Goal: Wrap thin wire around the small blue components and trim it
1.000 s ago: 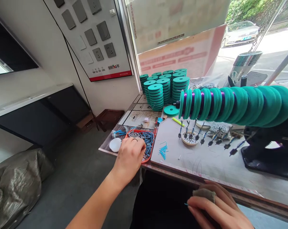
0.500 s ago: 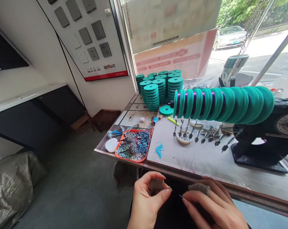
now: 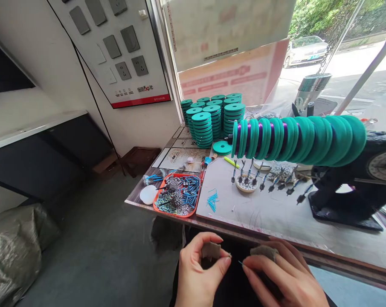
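Below the table's front edge, my left hand [image 3: 201, 266] pinches a tiny metallic piece [image 3: 230, 256] between thumb and fingertip. To its right, my right hand [image 3: 284, 270] holds a thin blue stick [image 3: 240, 262] at its fingertips, pointing toward the left hand. A small gap separates the two. Brownish wraps cover a finger on each hand. An orange-rimmed tray [image 3: 197, 204] of small springs, beads and metal parts stands on the table, with loose blue sticks [image 3: 212, 200] beside it.
A row of green spools [image 3: 295, 138] wound with purple thread extends from a black machine [image 3: 349, 187] at right. Small assemblies hang below, near a round dish of beads [image 3: 246, 183]. Stacked green discs [image 3: 202, 128] and a white round lid [image 3: 148, 194] are on the table.
The view has shifted slightly. The left hand's fingertips are a little further right, and the right hand's a little further left, so the two held pieces are slightly closer.
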Demonstrator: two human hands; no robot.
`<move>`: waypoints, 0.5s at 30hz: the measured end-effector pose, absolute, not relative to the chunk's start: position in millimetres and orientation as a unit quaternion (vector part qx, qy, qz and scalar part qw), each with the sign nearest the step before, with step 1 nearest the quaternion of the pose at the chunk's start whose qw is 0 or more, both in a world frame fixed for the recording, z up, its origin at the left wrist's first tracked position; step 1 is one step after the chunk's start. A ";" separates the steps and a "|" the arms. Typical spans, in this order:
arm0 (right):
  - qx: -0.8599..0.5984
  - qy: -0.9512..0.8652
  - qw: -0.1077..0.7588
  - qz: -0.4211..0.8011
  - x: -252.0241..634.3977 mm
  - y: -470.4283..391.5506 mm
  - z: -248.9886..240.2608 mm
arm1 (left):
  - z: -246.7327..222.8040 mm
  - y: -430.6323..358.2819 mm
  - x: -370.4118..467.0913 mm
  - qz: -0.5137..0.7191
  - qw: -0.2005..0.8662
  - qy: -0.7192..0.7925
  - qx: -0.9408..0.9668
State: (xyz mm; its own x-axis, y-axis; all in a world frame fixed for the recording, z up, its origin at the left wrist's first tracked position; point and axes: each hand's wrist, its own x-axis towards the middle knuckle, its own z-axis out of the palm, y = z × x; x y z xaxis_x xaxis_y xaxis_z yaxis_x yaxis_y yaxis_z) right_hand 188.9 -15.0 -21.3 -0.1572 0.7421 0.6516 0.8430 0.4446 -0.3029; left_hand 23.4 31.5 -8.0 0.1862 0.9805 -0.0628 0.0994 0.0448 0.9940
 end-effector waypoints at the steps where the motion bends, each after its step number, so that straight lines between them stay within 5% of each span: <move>1: -0.525 -0.759 0.381 -0.061 188.2 -15.0 -20.6 | -11.8 29.7 23.4 0.418 0.505 0.482 0.581; 15: -0.531 -0.746 0.401 0.026 188.1 -17.2 -19.0 | -7.5 30.5 31.0 0.475 0.154 0.281 0.820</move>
State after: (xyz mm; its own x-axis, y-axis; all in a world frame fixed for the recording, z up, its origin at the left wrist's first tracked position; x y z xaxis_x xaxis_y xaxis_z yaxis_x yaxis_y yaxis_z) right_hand 188.1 -17.2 -19.0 -0.1158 0.8128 0.5710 0.7714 0.4357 -0.4638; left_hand 31.0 30.5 -7.5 0.3914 0.6070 0.6916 0.3140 -0.7946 0.5196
